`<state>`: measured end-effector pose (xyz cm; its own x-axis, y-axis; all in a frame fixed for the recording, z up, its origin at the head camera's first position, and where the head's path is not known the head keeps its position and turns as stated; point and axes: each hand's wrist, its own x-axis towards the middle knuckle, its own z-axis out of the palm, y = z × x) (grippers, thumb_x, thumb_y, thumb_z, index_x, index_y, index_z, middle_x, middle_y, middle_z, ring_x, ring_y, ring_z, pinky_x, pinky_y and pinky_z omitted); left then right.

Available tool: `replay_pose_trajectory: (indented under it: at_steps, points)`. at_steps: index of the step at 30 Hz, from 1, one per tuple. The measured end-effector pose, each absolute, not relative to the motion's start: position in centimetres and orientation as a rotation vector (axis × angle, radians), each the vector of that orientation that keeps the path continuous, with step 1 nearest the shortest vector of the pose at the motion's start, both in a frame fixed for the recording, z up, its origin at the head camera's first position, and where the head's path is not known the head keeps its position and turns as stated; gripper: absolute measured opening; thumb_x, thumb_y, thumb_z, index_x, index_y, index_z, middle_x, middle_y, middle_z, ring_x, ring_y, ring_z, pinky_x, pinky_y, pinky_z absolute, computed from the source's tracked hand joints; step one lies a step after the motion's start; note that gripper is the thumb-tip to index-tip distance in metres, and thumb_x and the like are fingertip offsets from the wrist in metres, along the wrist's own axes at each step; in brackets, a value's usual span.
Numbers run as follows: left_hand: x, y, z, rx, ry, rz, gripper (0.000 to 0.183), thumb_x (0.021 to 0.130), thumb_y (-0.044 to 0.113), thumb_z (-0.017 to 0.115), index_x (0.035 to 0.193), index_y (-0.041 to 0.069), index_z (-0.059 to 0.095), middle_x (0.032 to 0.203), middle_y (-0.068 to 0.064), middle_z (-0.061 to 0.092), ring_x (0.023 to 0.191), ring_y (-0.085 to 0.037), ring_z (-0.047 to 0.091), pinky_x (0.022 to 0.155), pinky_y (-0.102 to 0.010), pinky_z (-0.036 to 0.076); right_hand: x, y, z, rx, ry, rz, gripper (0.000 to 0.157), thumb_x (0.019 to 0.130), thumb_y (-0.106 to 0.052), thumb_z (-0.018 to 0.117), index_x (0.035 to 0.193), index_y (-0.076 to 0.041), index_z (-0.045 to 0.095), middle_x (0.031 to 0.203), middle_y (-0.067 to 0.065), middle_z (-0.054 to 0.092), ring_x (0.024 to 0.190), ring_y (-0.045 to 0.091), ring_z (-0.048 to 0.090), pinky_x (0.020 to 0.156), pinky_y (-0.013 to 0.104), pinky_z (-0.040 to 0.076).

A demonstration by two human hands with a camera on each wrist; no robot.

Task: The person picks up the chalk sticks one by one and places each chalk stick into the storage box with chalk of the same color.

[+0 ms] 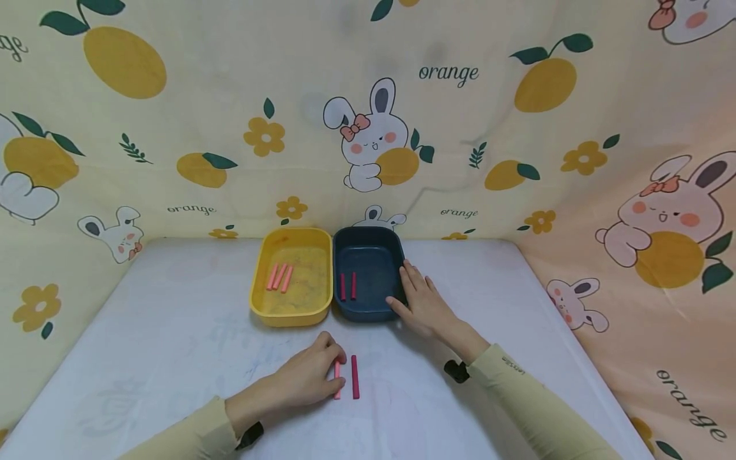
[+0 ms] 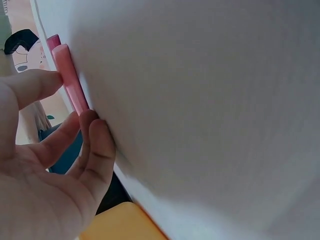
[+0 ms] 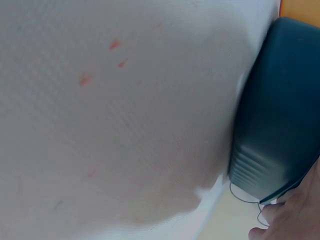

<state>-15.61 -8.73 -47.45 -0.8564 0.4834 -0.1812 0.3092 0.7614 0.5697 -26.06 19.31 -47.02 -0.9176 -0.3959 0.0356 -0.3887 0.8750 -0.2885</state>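
My left hand (image 1: pixel 310 375) pinches a light pink crayon-like stick (image 1: pixel 337 381) lengthwise at the table, thumb at the near end and fingertips at the far end. In the left wrist view, the pink stick (image 2: pixel 71 80) lies between thumb and fingers. Just right of it lies a dark red stick (image 1: pixel 355 377). My right hand (image 1: pixel 427 305) rests at the right side of a dark blue box (image 1: pixel 368 314), fingers extended along its rim and thumb over the near right corner. Two dark red sticks (image 1: pixel 353 285) lie in this box.
A yellow box (image 1: pixel 290 319) stands against the blue one on its left, with three light pink sticks (image 1: pixel 280 276) inside. Both boxes are at the back of a white-covered table (image 1: pixel 172 332), before a patterned cloth (image 1: pixel 454 128). Small reddish marks (image 3: pixel 115 44) dot the table cover.
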Motion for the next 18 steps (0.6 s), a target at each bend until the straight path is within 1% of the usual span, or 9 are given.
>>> replay_pose_trajectory:
  at_steps: [4,8,13,18]
  points:
    - [-15.67,-8.54,-47.31,0.602,2.622,0.813,0.03,0.088,0.026,0.082,0.111,0.014,0.068,0.11,0.0,0.049,0.083,-0.014,0.053,0.069,-0.029,0.047,-26.03,19.31,-47.0,-0.637,3.018,-0.464,0.086,0.107,-0.058,0.04,0.164,0.002,0.014,0.174,0.016,0.005,0.159,0.035,0.012,0.126,0.057,0.013]
    - [-15.82,-8.45,-47.32,0.548,2.58,0.875,0.027,0.088,0.02,0.081,0.112,0.015,0.067,0.11,0.0,0.048,0.084,-0.014,0.054,0.067,-0.027,0.048,-25.99,19.33,-46.99,-0.642,3.021,-0.474,0.086,0.107,-0.057,0.041,0.164,0.002,0.014,0.174,0.016,0.006,0.159,0.035,0.012,0.126,0.058,0.013]
    - [-15.91,-8.71,-47.49,0.537,2.54,0.946,0.028,0.089,0.014,0.078,0.115,0.014,0.067,0.111,0.0,0.049,0.092,-0.015,0.054,0.072,-0.028,0.05,-25.98,19.33,-47.06,-0.64,3.019,-0.467,0.086,0.107,-0.057,0.04,0.164,0.002,0.014,0.174,0.016,0.005,0.16,0.035,0.011,0.126,0.057,0.013]
    - [-15.95,-9.19,-47.49,0.59,2.525,1.048,0.033,0.088,0.006,0.075,0.12,0.008,0.065,0.108,0.0,0.051,0.095,-0.016,0.054,0.077,-0.027,0.051,-25.91,19.24,-46.84,-0.631,3.016,-0.465,0.086,0.107,-0.058,0.041,0.164,0.002,0.013,0.174,0.016,0.005,0.16,0.034,0.011,0.126,0.057,0.012]
